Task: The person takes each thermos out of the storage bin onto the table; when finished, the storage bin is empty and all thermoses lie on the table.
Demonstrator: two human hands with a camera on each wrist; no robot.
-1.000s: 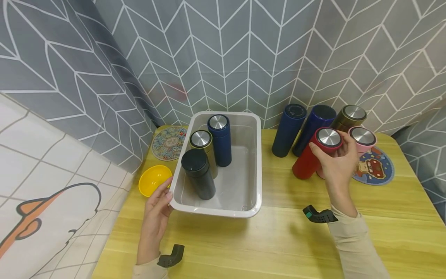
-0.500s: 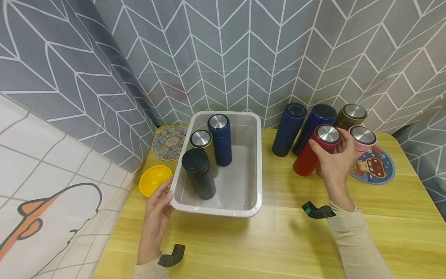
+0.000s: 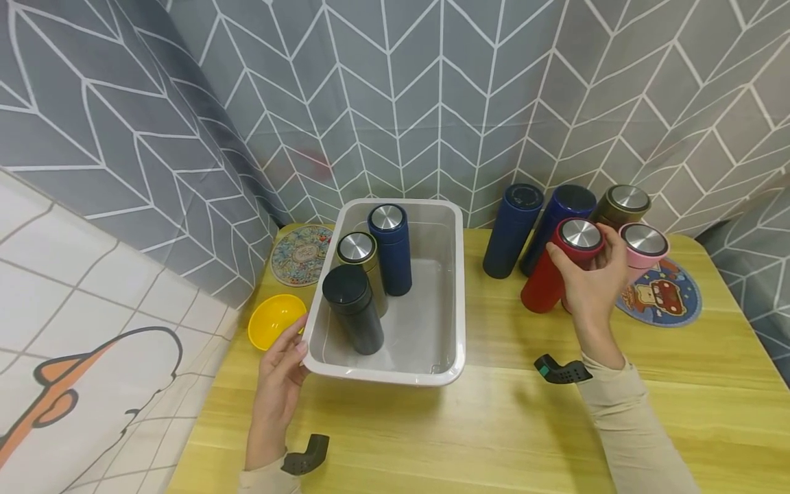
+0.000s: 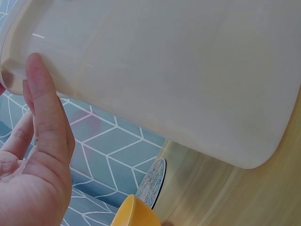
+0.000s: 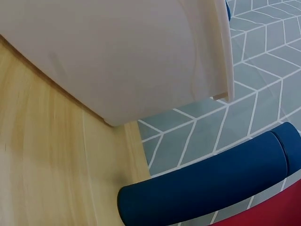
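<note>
Gripped near its top by the right hand (image 3: 595,288), the red bottle (image 3: 546,278) leans a bit, silver lid up, with the thumb on one side and fingers on the other. It is hard to tell if its bottom touches the table (image 3: 444,439). Close to the right of that grip is a pink bottle (image 3: 643,243), partly hidden by the hand. Just past the grip stand a shiny blue bottle (image 3: 549,226) and a green-gold bottle (image 3: 617,206). A dark blue bottle (image 3: 509,233) is to the grip's left. A round bear mat (image 3: 663,296) lies to its right.

Well to the left of the grip sits a gray tub (image 3: 389,375). Inside are a black bottle (image 3: 358,319), a gold bottle (image 3: 373,278) and a blue bottle with a silver lid (image 3: 393,254). The left hand (image 3: 279,370) holds the tub's near left corner. Just past that hand is a yellow bowl (image 3: 271,319), and farther back lies a patterned mat (image 3: 296,254).
</note>
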